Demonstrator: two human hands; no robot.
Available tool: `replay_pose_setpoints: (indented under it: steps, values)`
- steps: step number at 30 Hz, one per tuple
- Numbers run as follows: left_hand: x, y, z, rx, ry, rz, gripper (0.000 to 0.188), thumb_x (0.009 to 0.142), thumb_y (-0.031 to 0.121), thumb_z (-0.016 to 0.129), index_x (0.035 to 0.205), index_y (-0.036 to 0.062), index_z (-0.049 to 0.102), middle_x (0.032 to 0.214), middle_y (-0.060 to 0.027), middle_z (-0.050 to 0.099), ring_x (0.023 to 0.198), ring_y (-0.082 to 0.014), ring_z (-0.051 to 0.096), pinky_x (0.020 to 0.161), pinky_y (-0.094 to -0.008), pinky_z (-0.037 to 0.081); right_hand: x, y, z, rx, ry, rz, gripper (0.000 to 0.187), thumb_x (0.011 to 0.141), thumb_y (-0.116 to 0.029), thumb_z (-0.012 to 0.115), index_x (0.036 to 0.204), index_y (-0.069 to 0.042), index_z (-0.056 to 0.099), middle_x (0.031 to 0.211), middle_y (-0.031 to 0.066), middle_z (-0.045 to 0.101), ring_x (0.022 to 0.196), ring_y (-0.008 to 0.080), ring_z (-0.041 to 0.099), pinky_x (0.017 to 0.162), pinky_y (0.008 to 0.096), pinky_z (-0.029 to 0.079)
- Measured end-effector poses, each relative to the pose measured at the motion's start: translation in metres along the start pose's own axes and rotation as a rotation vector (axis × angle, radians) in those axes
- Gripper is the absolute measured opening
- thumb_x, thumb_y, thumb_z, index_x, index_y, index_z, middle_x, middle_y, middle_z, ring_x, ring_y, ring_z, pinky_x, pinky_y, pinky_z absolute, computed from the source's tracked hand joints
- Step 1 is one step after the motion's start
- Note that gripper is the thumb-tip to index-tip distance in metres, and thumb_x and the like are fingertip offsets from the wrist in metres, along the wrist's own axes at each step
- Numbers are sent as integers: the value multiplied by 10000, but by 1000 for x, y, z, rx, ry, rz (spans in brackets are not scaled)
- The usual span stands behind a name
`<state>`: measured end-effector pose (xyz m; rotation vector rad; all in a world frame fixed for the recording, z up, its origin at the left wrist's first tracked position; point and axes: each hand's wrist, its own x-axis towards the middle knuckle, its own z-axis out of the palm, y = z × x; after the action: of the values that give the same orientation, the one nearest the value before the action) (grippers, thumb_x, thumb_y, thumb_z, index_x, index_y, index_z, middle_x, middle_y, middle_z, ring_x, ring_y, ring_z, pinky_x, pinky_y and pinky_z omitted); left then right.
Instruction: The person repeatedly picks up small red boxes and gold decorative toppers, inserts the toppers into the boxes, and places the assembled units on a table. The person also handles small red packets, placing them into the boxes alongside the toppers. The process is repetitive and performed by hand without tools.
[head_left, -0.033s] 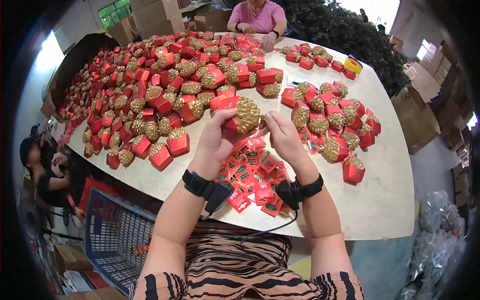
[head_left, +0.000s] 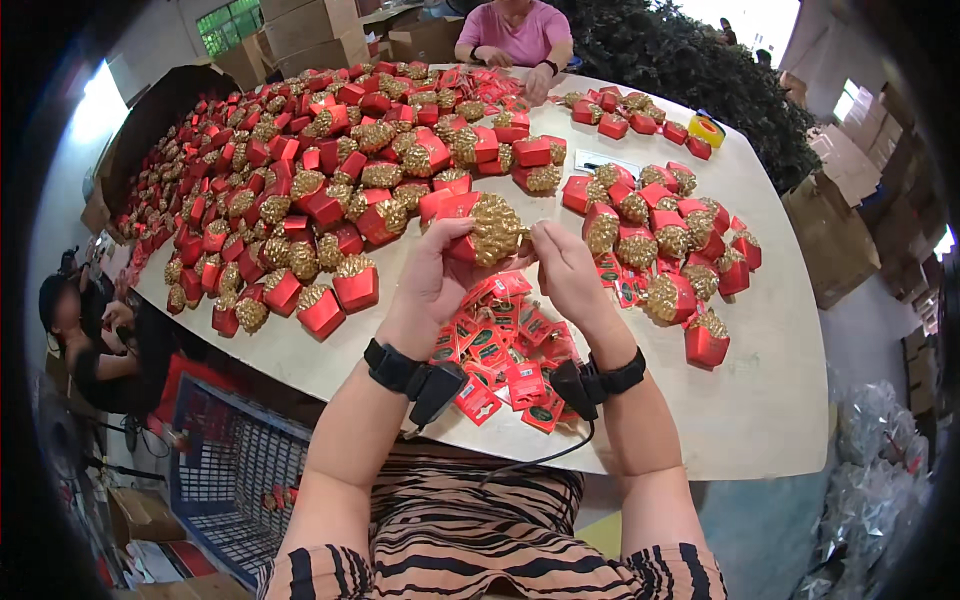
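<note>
My left hand [head_left: 438, 262] is closed around a red ornament [head_left: 496, 230] with a knobbly gold top, held sideways above the table. At the tip of the gold top, my right hand [head_left: 568, 262] has its thumb and fingers pinched together. What lies between those fingertips is too small to make out. Below both hands lies a loose heap of red tags [head_left: 490, 345]. A large pile of similar red-and-gold ornaments [head_left: 300, 205] spreads to the left, and a smaller group [head_left: 690, 225] lies to the right.
The white table [head_left: 740, 420] curves around me. A yellow tape roll [head_left: 707, 131] sits at its far right edge. Across the table a person in pink [head_left: 515, 40] works; another person [head_left: 95, 345] is at far left. A blue plastic basket [head_left: 235, 480] stands at lower left.
The person at the far left has shifted their arms slightly. My hands and the ornament look the same.
</note>
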<state>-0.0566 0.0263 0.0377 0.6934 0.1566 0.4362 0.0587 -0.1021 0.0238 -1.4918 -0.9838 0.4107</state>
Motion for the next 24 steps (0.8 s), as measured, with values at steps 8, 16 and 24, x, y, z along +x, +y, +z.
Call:
replay_pose_setpoints:
  steps: [8, 16, 24]
  values:
    - [2, 0, -5, 95, 70, 68, 315, 790, 100, 548, 1083, -16, 536, 1023, -122, 619, 950, -252, 615, 875, -411, 499, 4, 14, 7, 141, 58, -74, 319, 970, -227, 394, 745, -22, 490, 574, 6, 443, 481, 80, 402, 459, 240, 326]
    - [-2, 0, -1, 112, 72, 95, 300, 784, 64, 566, 1077, 43, 507, 993, -65, 592, 919, -193, 601, 806, -373, 517, 3, 12, 7, 43, 74, -137, 332, 976, -254, 389, 726, -57, 480, 558, -29, 416, 431, 42, 373, 395, 210, 288]
    - [-4, -1, 3, 336, 3, 248, 334, 800, 43, 622, 1102, 28, 483, 974, -61, 562, 872, -141, 589, 756, -286, 516, 4, 10, 3, 14, 57, -108, 340, 958, -230, 407, 761, 38, 475, 610, 95, 460, 587, 184, 448, 568, 338, 373]
